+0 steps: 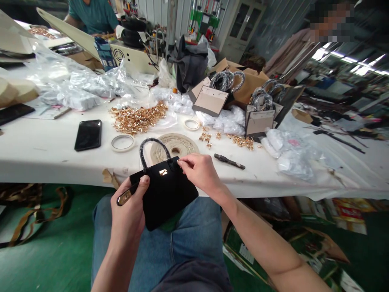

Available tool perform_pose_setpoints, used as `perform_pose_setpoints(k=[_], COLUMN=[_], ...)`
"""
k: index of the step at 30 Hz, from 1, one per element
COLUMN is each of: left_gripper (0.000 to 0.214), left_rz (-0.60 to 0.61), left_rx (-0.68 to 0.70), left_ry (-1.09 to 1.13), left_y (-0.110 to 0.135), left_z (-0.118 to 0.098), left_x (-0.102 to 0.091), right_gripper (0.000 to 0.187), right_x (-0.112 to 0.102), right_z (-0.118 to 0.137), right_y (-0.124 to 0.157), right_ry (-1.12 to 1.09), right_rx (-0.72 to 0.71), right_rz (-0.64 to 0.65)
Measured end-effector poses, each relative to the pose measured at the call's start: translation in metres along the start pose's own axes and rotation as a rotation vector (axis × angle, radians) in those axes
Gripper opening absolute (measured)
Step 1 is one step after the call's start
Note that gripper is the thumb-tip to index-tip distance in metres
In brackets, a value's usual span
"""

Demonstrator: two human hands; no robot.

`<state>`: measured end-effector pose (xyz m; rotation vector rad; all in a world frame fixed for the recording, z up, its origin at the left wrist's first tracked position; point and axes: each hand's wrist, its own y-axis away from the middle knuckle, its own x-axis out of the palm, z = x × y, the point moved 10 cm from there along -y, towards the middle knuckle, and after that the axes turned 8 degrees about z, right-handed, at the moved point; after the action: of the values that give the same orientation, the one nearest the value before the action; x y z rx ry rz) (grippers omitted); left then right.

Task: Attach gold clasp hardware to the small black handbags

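Gripping the black handbag (170, 198) by its left side, our left hand (130, 207) holds it above our lap (197, 227), by the near edge of the worktop (54, 158). Our right hand (201, 172) pinches narrowly at its top right corner, on what we cannot tell.

Little can be read. On a blue packet (103, 52) in the upper left of the frame, leaning against a cream-coloured machine (133, 57), pale letters show: "ns" is legible, with what may be an "l" after it; the rest of the word cannot be made out. A white label (246, 253) on a dark green box in the lower right, print on red-and-yellow packaging (349, 211) at right, and a pinkish mark on a plastic bag (291, 158) are all too blurred to read.
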<state>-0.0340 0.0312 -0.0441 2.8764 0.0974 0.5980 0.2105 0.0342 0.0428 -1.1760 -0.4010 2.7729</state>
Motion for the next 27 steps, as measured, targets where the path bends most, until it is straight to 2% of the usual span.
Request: perform_pose_setpoints(k=[8,16,21,27], left_gripper=[0.045,0.035,0.031,0.032], left_rz=[0.007,0.043,0.066,0.039], left_rx=[0.012,0.123,0.134,0.129], left_ry=[-0.008,-0.071,-0.086,-0.092], left_y=[0.003,0.008,0.009,0.008], left_z=[-0.002,-0.014,-0.015,-0.016], left_x=[0.002,0.01,0.012,0.012], right_gripper=[0.015,0.021,0.024,0.026], right_x=[0.006,0.015,0.018,0.023], right_z=[0.002,-0.01,-0.001,0.009], right_y=[-0.003,-0.017,-0.024,-0.036], right_ry=[0.035,-0.041,0.032,0.124], right_rx=[0.019,0.173,0.139,0.047], right_rz=[0.099,0.234,0.323,0.442])
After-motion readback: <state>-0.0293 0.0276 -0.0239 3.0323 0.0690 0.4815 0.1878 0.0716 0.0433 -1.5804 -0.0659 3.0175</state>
